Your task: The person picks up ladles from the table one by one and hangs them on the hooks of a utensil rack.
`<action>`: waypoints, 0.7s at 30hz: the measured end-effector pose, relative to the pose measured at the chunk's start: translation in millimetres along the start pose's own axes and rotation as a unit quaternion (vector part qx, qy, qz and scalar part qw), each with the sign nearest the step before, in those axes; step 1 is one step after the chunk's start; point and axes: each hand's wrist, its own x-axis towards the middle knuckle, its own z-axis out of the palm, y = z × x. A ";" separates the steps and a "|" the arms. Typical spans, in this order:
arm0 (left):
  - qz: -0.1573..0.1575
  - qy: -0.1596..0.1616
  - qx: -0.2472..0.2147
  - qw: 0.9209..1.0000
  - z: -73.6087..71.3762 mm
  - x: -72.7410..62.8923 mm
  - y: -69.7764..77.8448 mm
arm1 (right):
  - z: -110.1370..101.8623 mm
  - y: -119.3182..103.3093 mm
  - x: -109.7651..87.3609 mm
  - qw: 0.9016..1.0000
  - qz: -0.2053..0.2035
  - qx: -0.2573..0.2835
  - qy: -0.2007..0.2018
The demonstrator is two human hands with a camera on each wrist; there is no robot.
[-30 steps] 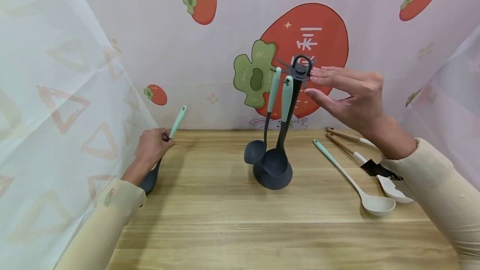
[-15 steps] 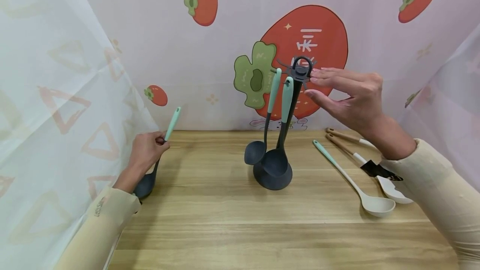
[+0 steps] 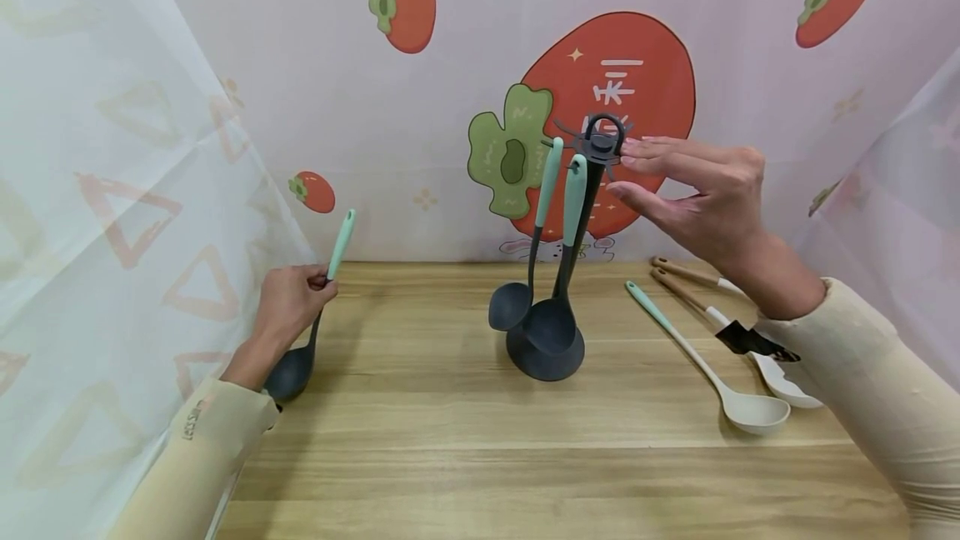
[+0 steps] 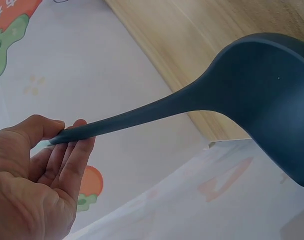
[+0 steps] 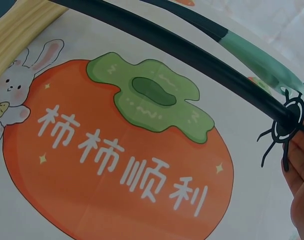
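My left hand (image 3: 292,298) pinches a dark grey ladle (image 4: 261,85) between thumb and fingers, where its mint-green handle meets the grey shank. The ladle leans with its handle up and its bowl low by the left curtain; whether the bowl touches the table cannot be told. At the middle stands a dark utensil rack (image 3: 547,362) with a round base, a post and a ring of hooks (image 5: 287,120). Two mint-handled dark utensils hang there, a ladle (image 3: 551,327) and a smaller scoop (image 3: 509,305). My right hand (image 3: 705,190) touches the hook ring with extended fingers.
On the right of the wooden table (image 3: 450,473) lies a cream ladle (image 3: 753,413) with a mint handle. Wooden-handled white utensils (image 3: 682,287) lie beyond it, partly hidden by my right arm. A patterned curtain (image 3: 180,190) borders the left, and a persimmon-print sheet (image 3: 420,115) the back.
My left hand has moved a little left, bringing the ladle with it, and the ladle's handle stands somewhat more upright. The right hand stays at the hook ring, almost unmoved.
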 end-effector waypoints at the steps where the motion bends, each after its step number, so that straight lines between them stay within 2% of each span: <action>1: 0.004 0.003 0.000 1.000 -0.2 0.4 1.0 | 0.5 0.0 -0.4 1.000 0.000 0.001 0.004; 9: 0.026 0.009 0.002 1.000 -1.0 7.4 11.2 | 0.4 -1.9 0.4 1.000 0.002 -0.017 0.000; 21: 0.051 0.012 -0.010 0.999 -3.0 21.4 39.7 | -0.4 -0.8 2.5 1.000 0.007 -0.014 -0.011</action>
